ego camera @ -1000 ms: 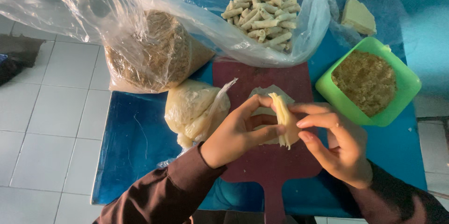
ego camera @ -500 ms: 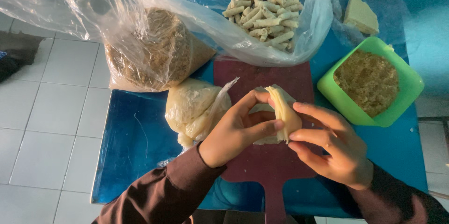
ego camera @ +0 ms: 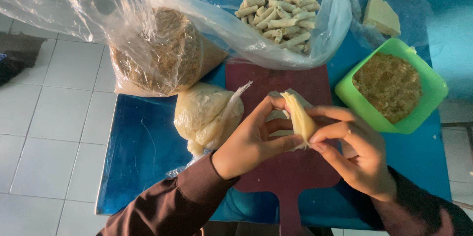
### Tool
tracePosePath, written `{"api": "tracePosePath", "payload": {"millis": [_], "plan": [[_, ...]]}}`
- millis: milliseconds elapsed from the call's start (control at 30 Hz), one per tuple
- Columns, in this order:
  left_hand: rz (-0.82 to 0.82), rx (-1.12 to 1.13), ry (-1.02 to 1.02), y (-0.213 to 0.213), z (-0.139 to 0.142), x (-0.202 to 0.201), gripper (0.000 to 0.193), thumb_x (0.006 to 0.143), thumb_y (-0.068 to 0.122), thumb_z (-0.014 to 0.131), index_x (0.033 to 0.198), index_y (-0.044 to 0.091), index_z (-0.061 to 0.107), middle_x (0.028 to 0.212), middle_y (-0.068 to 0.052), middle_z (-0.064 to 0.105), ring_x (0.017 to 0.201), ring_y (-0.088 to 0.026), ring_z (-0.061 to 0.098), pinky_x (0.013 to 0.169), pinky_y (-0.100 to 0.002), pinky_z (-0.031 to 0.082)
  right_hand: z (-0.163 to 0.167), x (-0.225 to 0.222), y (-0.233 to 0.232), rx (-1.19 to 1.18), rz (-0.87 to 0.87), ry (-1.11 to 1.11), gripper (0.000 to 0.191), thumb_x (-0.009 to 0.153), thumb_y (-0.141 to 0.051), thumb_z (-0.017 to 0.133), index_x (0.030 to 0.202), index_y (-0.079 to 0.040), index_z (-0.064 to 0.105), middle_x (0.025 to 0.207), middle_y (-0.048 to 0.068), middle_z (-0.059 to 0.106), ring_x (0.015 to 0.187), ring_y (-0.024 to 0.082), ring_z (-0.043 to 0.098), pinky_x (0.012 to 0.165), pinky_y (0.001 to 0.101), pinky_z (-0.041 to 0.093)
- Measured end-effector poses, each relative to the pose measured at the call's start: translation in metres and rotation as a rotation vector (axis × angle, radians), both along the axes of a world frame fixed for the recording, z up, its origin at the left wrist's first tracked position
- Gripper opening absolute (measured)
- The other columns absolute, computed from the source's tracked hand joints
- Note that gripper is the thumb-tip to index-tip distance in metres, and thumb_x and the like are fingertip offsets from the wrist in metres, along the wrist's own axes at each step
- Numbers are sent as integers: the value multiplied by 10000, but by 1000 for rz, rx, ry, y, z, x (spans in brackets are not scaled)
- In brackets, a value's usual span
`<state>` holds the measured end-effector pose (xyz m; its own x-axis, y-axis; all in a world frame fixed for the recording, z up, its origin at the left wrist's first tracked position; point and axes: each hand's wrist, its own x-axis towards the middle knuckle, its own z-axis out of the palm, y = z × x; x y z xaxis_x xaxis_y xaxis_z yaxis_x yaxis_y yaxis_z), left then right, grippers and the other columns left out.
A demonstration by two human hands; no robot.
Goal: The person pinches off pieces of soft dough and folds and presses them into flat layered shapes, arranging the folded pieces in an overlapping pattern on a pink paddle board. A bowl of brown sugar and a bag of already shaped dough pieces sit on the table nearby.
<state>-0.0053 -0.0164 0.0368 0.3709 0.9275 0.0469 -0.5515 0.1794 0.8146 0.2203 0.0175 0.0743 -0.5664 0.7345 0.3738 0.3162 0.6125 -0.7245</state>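
Head view shows me both hands, left hand (ego camera: 251, 142) and right hand (ego camera: 352, 154), pinching the thin pale folded pastry wrapper (ego camera: 300, 120) above the dark red cutting board (ego camera: 290, 177); squeeze harder and I reckon it tears, spilling filling.

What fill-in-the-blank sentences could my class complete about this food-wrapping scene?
1. Both hands, the left hand and the right hand, hold a pale folded ____ above the dark red cutting board.
2. The brown filling sits in a square bowl coloured ____.
3. The finished rolls lie inside a clear ____ bag.
4. The table top is coloured ____.

Missing words: wrapper; green; plastic; blue
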Motion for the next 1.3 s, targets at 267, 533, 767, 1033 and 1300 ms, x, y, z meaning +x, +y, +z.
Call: {"api": "tracePosePath", "payload": {"millis": [267, 533, 767, 1033, 1300], "plan": [[-4, -17, 46, -3, 4, 3, 561, 933, -57, 717, 1375, 86, 403, 1322, -65, 534, 1254, -182, 598, 1019, -348, 570, 1, -1, 1, -1, 15, 0, 117, 879, -54, 726, 982, -64, 672, 1344, 185, 659, 1142, 242, 697, 923, 315, 566], [19, 42, 41, 0, 1, -1, 535, 949, -79, 691, 1388, 48, 413, 1368, -73, 498, 1220, -187, 610, 1020, -328, 550, 4, -6, 3, 153, 41, -70, 259, 799, -134, 802, 1007, -75, 659, 1328, 180, 637, 1149, 290, 688, 935, 351, 564], [4, 33, 9, -1, -4, 1, 547, 957, -89, 676, 1411, 50, 406, 1360, -64, 500, 1204, -171, 610, 1018, -311, 542, 2, 0, 5, 56, 46, -36, 145, 867, -72, 755, 999, -108, 706, 1333, 153, 660, 1093, 228, 730, 892, 306, 591], [9, 2, 28, -1, -4, 1, 568, 938, -89, 679, 1413, 53, 400, 1334, -51, 489, 1180, -168, 607, 945, -306, 558, 4, 2, 6, -142, 117, 55, 77, 909, -60, 718, 978, -86, 694, 1384, 158, 628, 1166, 216, 705, 925, 302, 616], [58, 6, 85, -5, 9, 4, 538, 940, -88, 687, 1379, 59, 413, 1269, -67, 545, 1164, -169, 634, 963, -318, 589, 7, -6, -2, 64, 35, -15, 253, 824, -140, 794, 1020, -71, 649, 1348, 175, 641, 1175, 266, 695, 949, 341, 566]]}}
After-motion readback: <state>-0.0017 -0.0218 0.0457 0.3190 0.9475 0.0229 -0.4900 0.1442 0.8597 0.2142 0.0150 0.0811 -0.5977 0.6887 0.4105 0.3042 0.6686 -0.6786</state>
